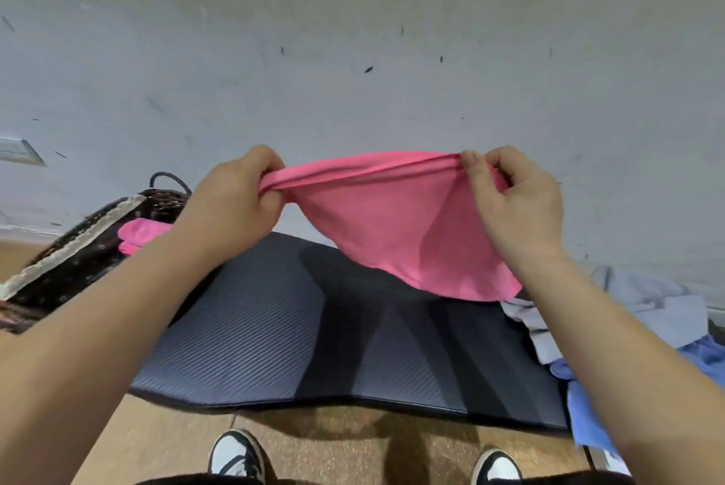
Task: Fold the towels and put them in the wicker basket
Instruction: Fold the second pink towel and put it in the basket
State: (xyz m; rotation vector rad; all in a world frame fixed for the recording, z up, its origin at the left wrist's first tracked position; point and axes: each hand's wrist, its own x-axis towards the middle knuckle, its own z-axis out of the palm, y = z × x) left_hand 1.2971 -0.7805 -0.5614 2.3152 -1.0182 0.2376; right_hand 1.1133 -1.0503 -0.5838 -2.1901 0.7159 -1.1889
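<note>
Black-and-white shoes (235, 453) stand below both hands. The left hand (235, 190) and right hand (518, 202) each pinch a top corner of the pink towel (392, 225), stretching it above the desk (255, 327), probably to square it for folding. The wicker basket (78, 249) waits beside the left hand.

Both hands, left (235, 196) and right (518, 198), pinch a pink towel (396, 225) above a black table (274, 327).

Black ribbed table (255, 327), grey and blue towels (659, 316) at right
</note>
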